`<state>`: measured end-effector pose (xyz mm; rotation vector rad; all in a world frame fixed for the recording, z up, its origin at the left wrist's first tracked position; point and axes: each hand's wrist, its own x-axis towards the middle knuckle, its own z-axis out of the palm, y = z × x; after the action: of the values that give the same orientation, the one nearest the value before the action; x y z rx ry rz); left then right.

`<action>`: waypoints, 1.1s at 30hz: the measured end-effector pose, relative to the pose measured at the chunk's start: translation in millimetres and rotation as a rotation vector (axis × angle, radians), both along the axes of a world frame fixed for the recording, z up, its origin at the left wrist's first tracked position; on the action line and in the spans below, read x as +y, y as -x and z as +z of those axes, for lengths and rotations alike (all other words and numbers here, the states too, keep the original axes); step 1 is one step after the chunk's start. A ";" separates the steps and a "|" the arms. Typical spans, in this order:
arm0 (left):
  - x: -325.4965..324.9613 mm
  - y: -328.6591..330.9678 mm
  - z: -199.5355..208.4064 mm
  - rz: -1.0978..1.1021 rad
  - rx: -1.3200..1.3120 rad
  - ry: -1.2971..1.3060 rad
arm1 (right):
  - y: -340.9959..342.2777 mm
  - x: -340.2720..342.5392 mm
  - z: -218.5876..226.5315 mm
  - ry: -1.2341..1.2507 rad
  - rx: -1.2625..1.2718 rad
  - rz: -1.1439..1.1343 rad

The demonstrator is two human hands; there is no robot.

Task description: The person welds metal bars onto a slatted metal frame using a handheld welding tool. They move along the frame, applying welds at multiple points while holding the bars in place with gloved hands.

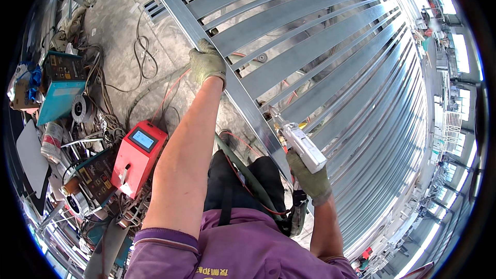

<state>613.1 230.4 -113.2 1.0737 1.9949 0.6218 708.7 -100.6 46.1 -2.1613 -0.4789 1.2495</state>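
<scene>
A green work glove covers my left hand (207, 65), which is closed over the outer edge rail (235, 92) of a large grey metal slatted panel. My gloved right hand (309, 176) grips a handheld welding gun (305, 147) with a white boxy body. The gun's metal nozzle points up and left, toward the joint where the slats (330, 90) meet the rail. Whether the tip touches the metal, I cannot tell. Part of the gun's handle is hidden by the glove.
Left of my arm stands a red box-shaped machine (139, 159) with a small screen. Farther left are a teal welding machine (62, 88), a wire spool (80, 108) and tangled cables. A thick hose (248, 175) runs past my legs. Thin cables lie on the concrete floor (116, 26).
</scene>
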 end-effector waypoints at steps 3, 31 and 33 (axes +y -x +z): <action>-2.7 0.1 -3.0 -0.001 -0.026 -0.010 | -8.8 -7.8 1.5 -0.085 -0.008 0.036; -21.9 -20.2 4.4 0.012 0.273 0.027 | -70.5 -113.5 -53.3 -0.285 -0.121 0.313; -21.3 -18.8 1.0 0.008 0.291 0.004 | -71.4 -114.2 -55.8 -0.314 -0.164 0.358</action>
<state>631.9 209.0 -112.2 1.2102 2.2477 0.4869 780.1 -214.7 -9.7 -1.9691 -1.0937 1.0894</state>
